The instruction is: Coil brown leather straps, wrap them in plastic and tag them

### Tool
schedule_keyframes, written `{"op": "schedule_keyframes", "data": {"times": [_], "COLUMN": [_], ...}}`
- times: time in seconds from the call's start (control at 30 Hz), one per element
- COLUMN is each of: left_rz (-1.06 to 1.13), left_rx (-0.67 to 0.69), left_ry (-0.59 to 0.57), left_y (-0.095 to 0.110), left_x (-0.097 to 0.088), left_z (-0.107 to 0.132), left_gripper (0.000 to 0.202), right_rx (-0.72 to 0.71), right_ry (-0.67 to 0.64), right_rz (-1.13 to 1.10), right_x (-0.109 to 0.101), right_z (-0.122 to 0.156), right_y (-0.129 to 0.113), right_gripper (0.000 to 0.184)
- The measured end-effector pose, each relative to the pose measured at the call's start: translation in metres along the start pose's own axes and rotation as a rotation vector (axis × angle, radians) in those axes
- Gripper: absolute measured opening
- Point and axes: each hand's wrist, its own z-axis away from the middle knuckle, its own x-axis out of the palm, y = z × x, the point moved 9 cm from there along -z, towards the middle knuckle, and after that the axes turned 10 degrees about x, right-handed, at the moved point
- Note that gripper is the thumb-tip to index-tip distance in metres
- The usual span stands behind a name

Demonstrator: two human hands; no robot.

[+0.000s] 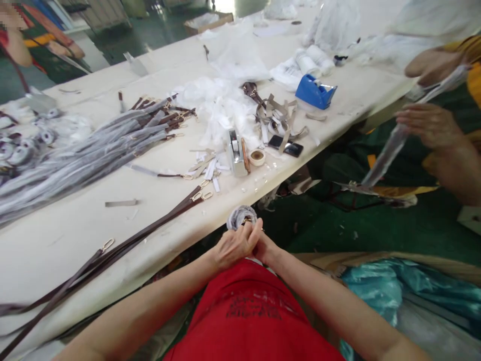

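Note:
Close to my body, at the table's front edge, I hold a coiled strap [237,216] wrapped in clear film, with a bit of gold metal showing at its middle. My left hand [233,244] is closed on the coil's near side. Partly hidden behind it, my right hand [265,246] is closed against the same coil; its fingertips hardly show. Just beyond, on the table, are a grey tape dispenser [236,154] and a tape roll [257,157]. Dark brown straps [161,220] with gold clasps lie to the left.
Film-wrapped straps [93,155] and wrapped coils [22,145] cover the table's left. A blue tape dispenser [315,92], a black phone [285,145] and plastic bags [225,108] lie farther back. At right, a co-worker's hands [432,123] hold a wrapped strap. Teal plastic [376,286] sits low right.

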Motion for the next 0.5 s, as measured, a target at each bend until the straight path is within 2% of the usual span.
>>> {"op": "schedule_keyframes", "data": {"times": [0.1, 0.27, 0.37, 0.5], "left_rz": [0.04, 0.183, 0.32, 0.444], "left_rx": [-0.065, -0.325, -0.429, -0.571], "left_ry": [-0.014, 0.054, 0.1, 0.151], "left_y": [-0.005, -0.033, -0.038, -0.032], "left_x": [-0.001, 0.004, 0.01, 0.012], "left_z": [0.0, 0.02, 0.035, 0.053], "left_gripper": [0.046, 0.046, 0.044, 0.045], "right_rx": [0.058, 0.045, 0.004, -0.055], "right_ry": [-0.069, -0.213, -0.21, -0.188], "right_rz": [0.029, 0.03, 0.058, 0.175], "right_x": [0.005, 0.018, 0.021, 0.022], "right_z": [0.003, 0.021, 0.028, 0.029], "right_y": [-0.001, -0.019, -0.023, -0.01], "right_gripper": [0.039, 0.049, 0.056, 0.056]}}
